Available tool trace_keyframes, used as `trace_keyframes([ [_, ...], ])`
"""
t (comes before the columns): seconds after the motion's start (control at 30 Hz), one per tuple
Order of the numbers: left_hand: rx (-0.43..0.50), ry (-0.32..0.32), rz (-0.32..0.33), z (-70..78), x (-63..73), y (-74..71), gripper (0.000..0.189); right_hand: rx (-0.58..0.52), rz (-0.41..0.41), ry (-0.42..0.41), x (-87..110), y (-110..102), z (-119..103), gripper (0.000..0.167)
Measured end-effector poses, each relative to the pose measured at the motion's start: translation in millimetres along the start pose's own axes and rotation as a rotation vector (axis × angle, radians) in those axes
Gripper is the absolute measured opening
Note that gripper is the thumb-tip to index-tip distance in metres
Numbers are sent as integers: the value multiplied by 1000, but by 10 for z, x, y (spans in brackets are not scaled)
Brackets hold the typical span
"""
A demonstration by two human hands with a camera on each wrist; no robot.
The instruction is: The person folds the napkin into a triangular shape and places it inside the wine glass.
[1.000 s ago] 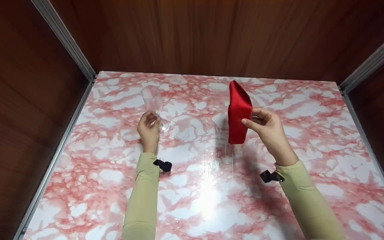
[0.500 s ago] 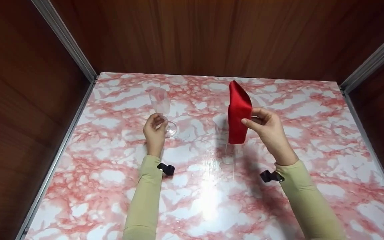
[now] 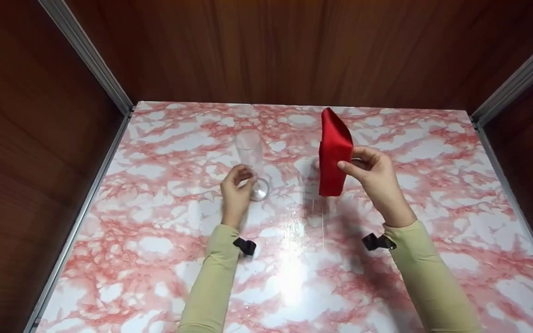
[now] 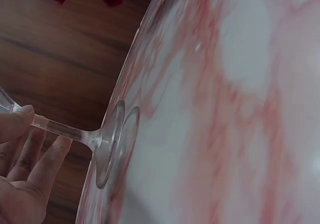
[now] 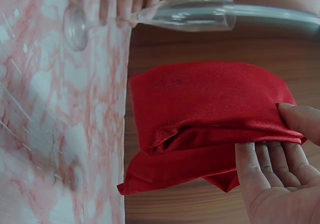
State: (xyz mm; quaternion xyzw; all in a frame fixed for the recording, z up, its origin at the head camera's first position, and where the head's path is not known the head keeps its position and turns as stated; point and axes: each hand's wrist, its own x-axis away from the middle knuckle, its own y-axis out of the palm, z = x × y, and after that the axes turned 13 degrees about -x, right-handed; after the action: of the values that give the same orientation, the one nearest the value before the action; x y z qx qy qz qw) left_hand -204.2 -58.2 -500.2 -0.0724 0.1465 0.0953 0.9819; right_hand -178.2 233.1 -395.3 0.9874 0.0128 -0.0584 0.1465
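Observation:
A clear stemmed flute glass (image 3: 250, 147) stands upright at the middle-left of the table. My left hand (image 3: 238, 192) pinches its stem between thumb and fingers. In the left wrist view the round glass foot (image 4: 110, 144) is just over the tabletop, close to its own reflection. A folded red satin napkin (image 3: 333, 159) is held up in the air by my right hand (image 3: 380, 180), thumb on the near side and fingers behind. Loose folds of the napkin (image 5: 210, 104) droop open in the right wrist view. Its far side is hidden.
The glossy table (image 3: 146, 277) has a red and white marbled top. Dark wooden panels (image 3: 271, 51) with grey metal corner strips (image 3: 95, 60) close off the back and sides. A black wrist strap (image 3: 244, 246) sits on the left sleeve.
My left hand has carried the flute glass rightward and slightly toward me, nearer the napkin. The right hand and napkin have stayed almost still.

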Motion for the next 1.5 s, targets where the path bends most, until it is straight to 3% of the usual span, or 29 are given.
trace_keyframes([
  [0.4, -6, 7, -112, 182, 152, 284, 25, 16, -2, 7, -2, -25, -15, 29],
  [0.67, 19, 45, -179, 218, 247, 468, 25, 16, -5, 14, -5, -47, -18, 30],
  [0.87, -1, 64, -231, 327, 313, 574, 25, -16, 9, -7, -5, -46, -20, 28],
  [1.23, 51, 86, -286, 352, 373, 793, 24, -5, 17, -7, 4, -69, -31, 29],
  [1.5, 36, 106, -308, 316, 394, 860, 24, -4, 41, -22, 16, -108, -24, 29],
])
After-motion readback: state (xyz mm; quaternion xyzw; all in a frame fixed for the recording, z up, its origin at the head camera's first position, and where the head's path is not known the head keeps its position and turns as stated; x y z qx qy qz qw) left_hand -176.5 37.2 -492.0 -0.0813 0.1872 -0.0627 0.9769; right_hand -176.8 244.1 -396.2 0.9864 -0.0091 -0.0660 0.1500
